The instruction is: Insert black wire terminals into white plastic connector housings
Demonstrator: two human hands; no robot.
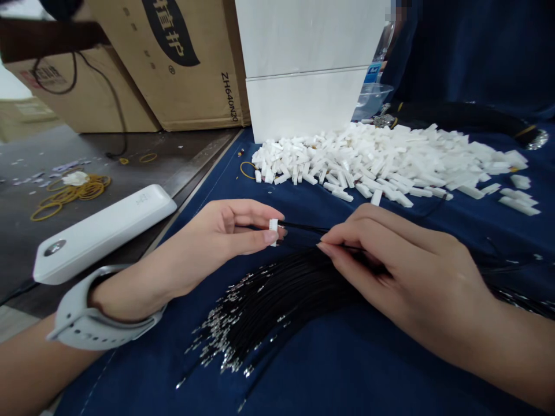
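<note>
A small white connector (273, 231) is pinched between the thumb and fingers of my left hand (234, 231). Thin black wires (301, 227) run from it to the right. My right hand (403, 271) pinches black wire between thumb and forefinger, just right of the connector. Beneath both hands, a bundle of black wires with silver metal tips (277, 300) fans out toward the lower left on the blue cloth (329, 364). The bundle's right part is hidden under my right hand.
Behind my hands lies a pile of white connectors (381, 156), before a white box (303, 104). A white device (104, 234), yellow rubber bands (82, 193) and cardboard boxes (195, 86) are at the left. A plastic cup (373, 99) stands beyond the pile.
</note>
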